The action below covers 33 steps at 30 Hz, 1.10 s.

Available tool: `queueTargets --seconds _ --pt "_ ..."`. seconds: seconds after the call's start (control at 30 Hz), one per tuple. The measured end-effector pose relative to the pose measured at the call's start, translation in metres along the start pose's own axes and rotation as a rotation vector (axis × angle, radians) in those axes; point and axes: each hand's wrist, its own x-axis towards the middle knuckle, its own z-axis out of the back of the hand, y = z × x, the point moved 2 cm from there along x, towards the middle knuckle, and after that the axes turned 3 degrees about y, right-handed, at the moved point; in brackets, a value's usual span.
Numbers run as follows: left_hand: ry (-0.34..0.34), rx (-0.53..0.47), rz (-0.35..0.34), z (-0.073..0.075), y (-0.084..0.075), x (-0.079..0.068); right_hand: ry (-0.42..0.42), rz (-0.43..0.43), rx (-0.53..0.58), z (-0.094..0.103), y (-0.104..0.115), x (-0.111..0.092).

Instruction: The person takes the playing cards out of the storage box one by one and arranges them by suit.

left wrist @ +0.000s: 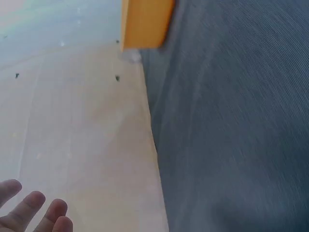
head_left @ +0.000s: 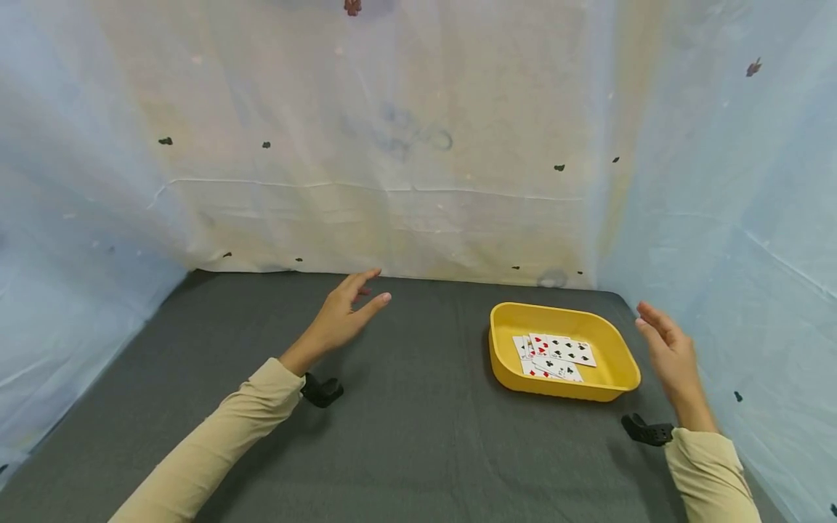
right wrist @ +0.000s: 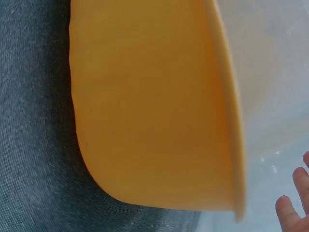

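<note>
A yellow plastic tub stands at the right of the dark table, with several playing cards lying loose and overlapping on its floor. Just past the tub's right end is my right hand, raised with fingers extended and holding nothing. In the right wrist view the tub's side wall fills the middle, and fingertips show at the lower right corner. My left hand hovers over the middle left of the table, empty, thumb apart from the fingers. The left wrist view catches its fingertips and a corner of the tub.
Dark grey cloth covers the table. A pale sheet hangs along the back edge, and bluish sheets close in both sides, the right one near my right hand. Black bands sit at both wrists.
</note>
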Motion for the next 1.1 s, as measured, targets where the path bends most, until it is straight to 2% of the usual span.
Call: queueTargets --seconds 0.4,0.77,0.97,1.1 --pt "-0.021 -0.231 0.0 -0.029 -0.023 0.025 -0.011 -0.181 0.116 -0.011 -0.022 -0.002" --pt "-0.038 -0.389 0.053 -0.056 -0.041 0.044 0.003 -0.26 0.193 -0.023 -0.033 -0.002" --pt "-0.006 -0.453 0.083 -0.073 -0.048 0.052 0.003 -0.285 0.203 -0.028 -0.039 -0.002" --pt "0.024 -0.506 0.105 -0.084 -0.053 0.058 -0.013 -0.341 0.247 -0.031 -0.043 0.0"
